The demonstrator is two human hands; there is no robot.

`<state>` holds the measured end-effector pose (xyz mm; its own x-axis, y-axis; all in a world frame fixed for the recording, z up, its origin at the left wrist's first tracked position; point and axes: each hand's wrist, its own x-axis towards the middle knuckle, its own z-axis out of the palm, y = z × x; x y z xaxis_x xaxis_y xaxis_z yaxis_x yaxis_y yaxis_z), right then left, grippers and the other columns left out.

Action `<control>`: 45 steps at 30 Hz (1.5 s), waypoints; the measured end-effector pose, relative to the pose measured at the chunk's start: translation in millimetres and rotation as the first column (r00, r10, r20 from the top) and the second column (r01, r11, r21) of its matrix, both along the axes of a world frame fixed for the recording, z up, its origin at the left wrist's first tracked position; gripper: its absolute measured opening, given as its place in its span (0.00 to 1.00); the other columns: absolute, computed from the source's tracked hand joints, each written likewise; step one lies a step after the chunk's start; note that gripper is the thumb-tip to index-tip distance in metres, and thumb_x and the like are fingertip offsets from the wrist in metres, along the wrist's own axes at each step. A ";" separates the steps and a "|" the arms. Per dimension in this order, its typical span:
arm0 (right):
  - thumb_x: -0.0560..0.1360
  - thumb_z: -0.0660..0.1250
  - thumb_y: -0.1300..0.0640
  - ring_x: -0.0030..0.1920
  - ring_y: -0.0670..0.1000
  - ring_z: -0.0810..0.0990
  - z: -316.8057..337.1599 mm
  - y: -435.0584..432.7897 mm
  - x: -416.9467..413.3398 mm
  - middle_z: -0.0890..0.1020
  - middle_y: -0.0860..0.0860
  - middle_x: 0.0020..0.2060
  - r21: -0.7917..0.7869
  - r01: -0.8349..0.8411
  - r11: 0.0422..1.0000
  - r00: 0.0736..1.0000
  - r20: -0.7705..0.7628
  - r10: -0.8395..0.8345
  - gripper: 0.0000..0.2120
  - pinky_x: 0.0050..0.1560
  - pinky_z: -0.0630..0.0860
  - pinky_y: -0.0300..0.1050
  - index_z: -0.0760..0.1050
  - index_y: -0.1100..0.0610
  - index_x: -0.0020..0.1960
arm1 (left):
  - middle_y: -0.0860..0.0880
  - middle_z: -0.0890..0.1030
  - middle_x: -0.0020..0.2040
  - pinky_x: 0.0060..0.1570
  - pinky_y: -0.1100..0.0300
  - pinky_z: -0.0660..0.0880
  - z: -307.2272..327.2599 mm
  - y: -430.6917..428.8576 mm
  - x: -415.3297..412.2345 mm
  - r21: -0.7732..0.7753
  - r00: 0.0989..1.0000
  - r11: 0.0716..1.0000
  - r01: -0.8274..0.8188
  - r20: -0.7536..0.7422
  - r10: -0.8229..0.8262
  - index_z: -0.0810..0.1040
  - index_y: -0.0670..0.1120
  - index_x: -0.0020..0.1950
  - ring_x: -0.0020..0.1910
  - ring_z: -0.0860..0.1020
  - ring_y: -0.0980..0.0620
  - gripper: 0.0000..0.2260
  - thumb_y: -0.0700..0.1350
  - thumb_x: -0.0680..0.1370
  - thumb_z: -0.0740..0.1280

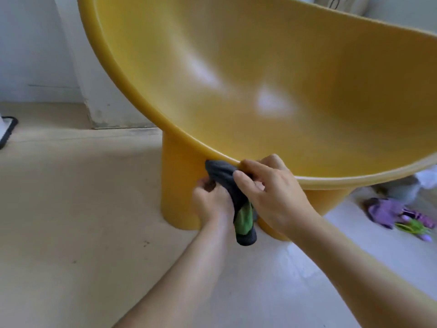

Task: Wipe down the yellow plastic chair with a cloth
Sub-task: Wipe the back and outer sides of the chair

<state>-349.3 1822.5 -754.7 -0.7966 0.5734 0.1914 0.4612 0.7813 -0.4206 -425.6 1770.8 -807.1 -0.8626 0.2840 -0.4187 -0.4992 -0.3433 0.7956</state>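
Observation:
The yellow plastic chair (272, 79) fills the upper view, a wide bowl-shaped seat on thick round legs (179, 185). A dark grey cloth with a green patch (227, 183) is bunched against the seat's front rim, its lower end hanging down. My left hand (210, 202) grips the cloth from the left, just below the rim. My right hand (272, 192) holds the cloth from the right, fingers curled over it at the rim's edge.
Pale tiled floor (82, 221) lies to the left and below. A white wall and pillar (78, 67) stand behind the chair. Purple and green items (399, 216) lie on the floor at the right. A dark-edged object (8, 131) sits at the far left.

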 end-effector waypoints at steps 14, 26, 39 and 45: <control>0.75 0.67 0.55 0.45 0.56 0.78 -4.8 -26.5 -38.8 0.78 0.51 0.43 0.249 -0.061 0.967 0.964 -0.238 0.122 0.09 0.41 0.76 0.50 0.81 0.50 0.53 | 0.52 0.82 0.41 0.48 0.52 0.78 19.3 -82.4 -75.0 -0.229 0.417 0.872 -0.432 -0.908 -0.032 0.78 0.52 0.40 0.42 0.81 0.51 0.12 0.33 0.68 0.67; 0.74 0.66 0.58 0.50 0.57 0.75 16.0 18.6 -35.8 0.78 0.52 0.44 0.161 -0.054 0.985 0.995 -0.076 0.067 0.08 0.48 0.70 0.45 0.81 0.53 0.52 | 0.41 0.80 0.49 0.31 0.49 0.76 29.7 -70.5 -90.4 -0.223 -0.462 0.757 -0.614 -0.676 -0.574 0.79 0.45 0.53 0.44 0.75 0.42 0.14 0.36 0.78 0.55; 0.69 0.75 0.55 0.35 0.55 0.78 20.3 71.5 17.3 0.76 0.55 0.48 0.437 -0.502 0.747 0.861 0.339 0.380 0.15 0.37 0.73 0.45 0.79 0.56 0.55 | 0.40 0.79 0.52 0.41 0.47 0.72 43.3 -59.1 -113.6 -0.156 -0.584 0.629 -0.762 -0.255 -0.771 0.72 0.45 0.68 0.46 0.75 0.39 0.21 0.36 0.75 0.65; 0.74 0.67 0.57 0.28 0.57 0.72 -1.1 107.0 31.0 0.73 0.56 0.33 0.707 -0.474 0.525 0.863 0.256 0.435 0.09 0.23 0.73 0.48 0.76 0.59 0.36 | 0.43 0.75 0.35 0.33 0.53 0.65 53.3 -35.6 -95.4 -0.098 -0.500 0.515 -0.852 -0.141 -0.854 0.79 0.42 0.51 0.36 0.74 0.43 0.11 0.36 0.72 0.62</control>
